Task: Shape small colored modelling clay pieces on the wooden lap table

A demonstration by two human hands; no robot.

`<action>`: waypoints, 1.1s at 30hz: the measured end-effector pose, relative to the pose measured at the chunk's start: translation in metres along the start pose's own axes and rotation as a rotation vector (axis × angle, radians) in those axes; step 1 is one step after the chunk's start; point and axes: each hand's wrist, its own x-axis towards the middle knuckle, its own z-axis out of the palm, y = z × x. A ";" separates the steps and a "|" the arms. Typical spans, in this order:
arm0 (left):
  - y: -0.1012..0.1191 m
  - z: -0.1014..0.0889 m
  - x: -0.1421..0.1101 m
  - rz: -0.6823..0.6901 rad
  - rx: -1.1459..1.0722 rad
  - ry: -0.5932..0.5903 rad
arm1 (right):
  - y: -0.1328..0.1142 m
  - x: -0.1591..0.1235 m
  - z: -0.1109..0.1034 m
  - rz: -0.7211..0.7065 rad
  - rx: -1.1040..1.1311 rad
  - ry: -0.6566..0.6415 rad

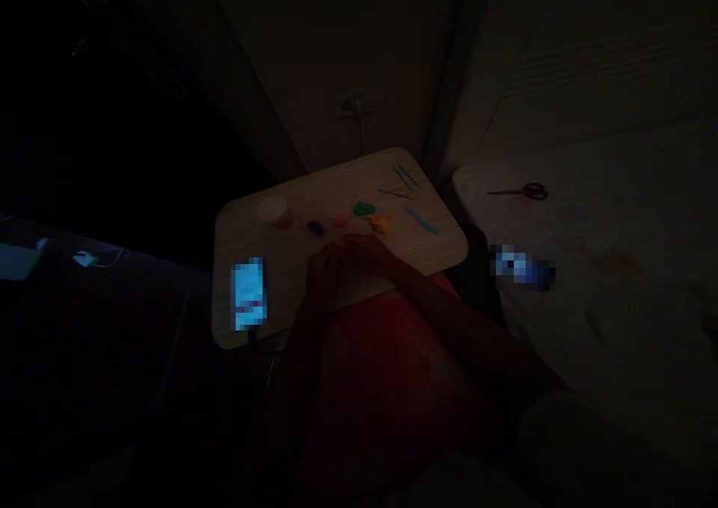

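In dim light, my left hand (324,263) and my right hand (369,254) meet over the near side of a small wooden table (292,276). Both have their fingers curled in and touching at the tips; whatever lies between them is hidden. Just beyond the fingers are a pink lump (340,222), an orange lump (379,224) and a green lump (364,209), all looking like modelling clay. A dark purple lump (315,228) lies nearer my left hand. Farther left stands a round tub (272,210) with a pale top.
Several thin blue-green sticks (396,193) and a wider blue strip (422,221) lie at the table's far right. A lit phone (248,293) rests at the left. On a pale surface to the right are scissors (524,191) and a blurred-out bright object (521,266).
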 end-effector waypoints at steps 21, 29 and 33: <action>0.000 0.000 0.000 -0.101 -0.163 0.157 | 0.007 -0.002 0.002 -0.019 0.042 0.200; 0.005 0.005 0.002 -0.030 0.013 0.077 | 0.007 -0.004 0.007 -0.077 -0.027 0.082; 0.004 0.005 0.001 -0.011 0.070 0.079 | 0.004 -0.009 0.006 -0.061 0.101 0.089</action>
